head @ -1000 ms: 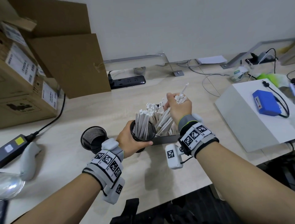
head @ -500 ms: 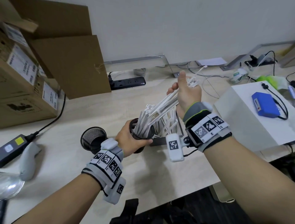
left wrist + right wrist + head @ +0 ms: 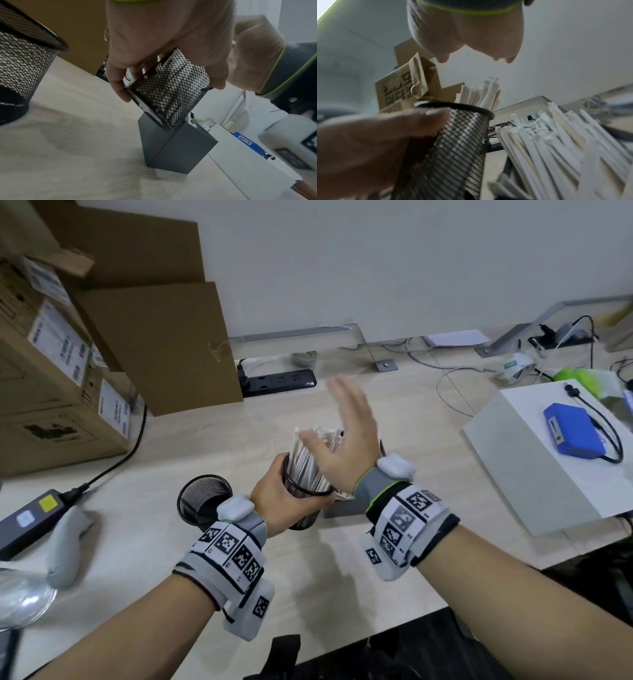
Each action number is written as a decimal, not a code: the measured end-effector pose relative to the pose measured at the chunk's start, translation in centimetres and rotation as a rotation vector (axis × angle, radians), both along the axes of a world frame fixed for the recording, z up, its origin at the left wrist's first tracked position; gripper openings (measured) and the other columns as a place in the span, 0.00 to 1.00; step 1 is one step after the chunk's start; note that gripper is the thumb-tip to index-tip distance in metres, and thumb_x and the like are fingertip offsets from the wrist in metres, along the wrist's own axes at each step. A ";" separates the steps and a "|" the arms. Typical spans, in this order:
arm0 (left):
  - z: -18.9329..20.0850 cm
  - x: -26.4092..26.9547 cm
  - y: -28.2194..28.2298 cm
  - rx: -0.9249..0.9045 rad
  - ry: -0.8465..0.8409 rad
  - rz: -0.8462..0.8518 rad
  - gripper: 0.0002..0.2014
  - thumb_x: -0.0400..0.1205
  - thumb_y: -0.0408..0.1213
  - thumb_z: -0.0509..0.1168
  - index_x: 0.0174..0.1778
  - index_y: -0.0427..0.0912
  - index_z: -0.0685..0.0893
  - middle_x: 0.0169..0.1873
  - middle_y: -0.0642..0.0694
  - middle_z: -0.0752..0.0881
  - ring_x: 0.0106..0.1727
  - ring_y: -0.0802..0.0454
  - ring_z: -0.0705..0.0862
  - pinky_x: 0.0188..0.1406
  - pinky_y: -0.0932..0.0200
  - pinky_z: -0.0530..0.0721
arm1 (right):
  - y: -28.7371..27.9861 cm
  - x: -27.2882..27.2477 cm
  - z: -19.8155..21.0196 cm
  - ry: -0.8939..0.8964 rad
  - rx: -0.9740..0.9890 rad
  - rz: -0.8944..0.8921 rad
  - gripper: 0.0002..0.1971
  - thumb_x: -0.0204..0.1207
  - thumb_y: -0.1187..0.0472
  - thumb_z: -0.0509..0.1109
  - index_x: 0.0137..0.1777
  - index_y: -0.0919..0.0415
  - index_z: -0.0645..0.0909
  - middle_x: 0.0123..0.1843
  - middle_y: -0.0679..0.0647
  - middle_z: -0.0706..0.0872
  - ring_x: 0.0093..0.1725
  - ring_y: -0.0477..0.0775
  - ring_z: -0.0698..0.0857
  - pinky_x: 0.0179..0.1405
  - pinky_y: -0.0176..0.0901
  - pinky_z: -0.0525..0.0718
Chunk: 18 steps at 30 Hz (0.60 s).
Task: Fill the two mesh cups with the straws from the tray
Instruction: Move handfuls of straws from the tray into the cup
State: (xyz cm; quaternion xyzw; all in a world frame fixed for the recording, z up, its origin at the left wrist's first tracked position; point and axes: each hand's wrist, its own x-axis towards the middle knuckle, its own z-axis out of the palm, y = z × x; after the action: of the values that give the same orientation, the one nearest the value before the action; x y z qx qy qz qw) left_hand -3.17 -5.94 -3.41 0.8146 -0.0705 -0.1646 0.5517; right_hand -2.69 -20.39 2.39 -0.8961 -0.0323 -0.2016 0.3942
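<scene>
Left of the left hand (image 3: pixel 287 501), just beside its wrist, a second cup (image 3: pixel 202 498) stands upright on the desk (image 3: pixel 154 542), nothing showing in it from the head view. The left hand wraps its fingers and thumb round the held cup (image 3: pixel 305 491), which is tilted; in the left wrist view its bottom edge leans against the upper rim of the tray (image 3: pixel 173 147). White paper-wrapped straws (image 3: pixel 308 453) stand packed in this cup, their tops sticking out above the rim. The right hand (image 3: pixel 346 446) hangs just above and right of those tops, fingers straight and spread, gripping nothing; motion blur makes it hard to tell whether the palm touches the straws. Below and right of that hand, more straws (image 3: pixel 556 142) lean in the tray, close beside the held cup. Further right of the right hand sits a white box (image 3: pixel 548 460) with a blue pack (image 3: pixel 575 433) on top.
</scene>
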 end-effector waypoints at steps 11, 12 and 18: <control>-1.2 0.2 1.1 -0.044 0.021 0.092 0.45 0.56 0.45 0.86 0.67 0.46 0.71 0.54 0.54 0.84 0.57 0.55 0.83 0.57 0.56 0.80 | -5.6 -1.2 -0.7 0.209 0.098 -0.238 0.15 0.77 0.52 0.68 0.63 0.53 0.81 0.64 0.51 0.84 0.63 0.51 0.81 0.68 0.47 0.77; -1.7 0.3 1.3 -0.039 0.038 0.109 0.44 0.57 0.42 0.86 0.67 0.45 0.71 0.55 0.52 0.84 0.58 0.53 0.83 0.59 0.54 0.80 | -7.0 -1.4 -0.6 0.323 0.072 -0.318 0.11 0.77 0.53 0.68 0.58 0.51 0.83 0.55 0.50 0.87 0.54 0.52 0.84 0.60 0.44 0.80; -3.4 0.0 1.4 0.020 0.056 0.114 0.40 0.61 0.36 0.85 0.65 0.42 0.71 0.53 0.50 0.83 0.55 0.53 0.81 0.51 0.64 0.75 | -9.3 -3.5 -1.8 0.824 -0.423 -0.223 0.10 0.80 0.56 0.62 0.59 0.46 0.79 0.50 0.55 0.89 0.45 0.62 0.84 0.39 0.43 0.79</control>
State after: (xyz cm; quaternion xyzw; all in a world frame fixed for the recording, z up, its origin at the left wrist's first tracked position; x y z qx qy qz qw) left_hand -3.16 -4.53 -6.77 0.8179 -0.0070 -0.1562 0.5538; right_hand -6.18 -29.70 0.63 -0.9599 0.1829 0.1405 0.1591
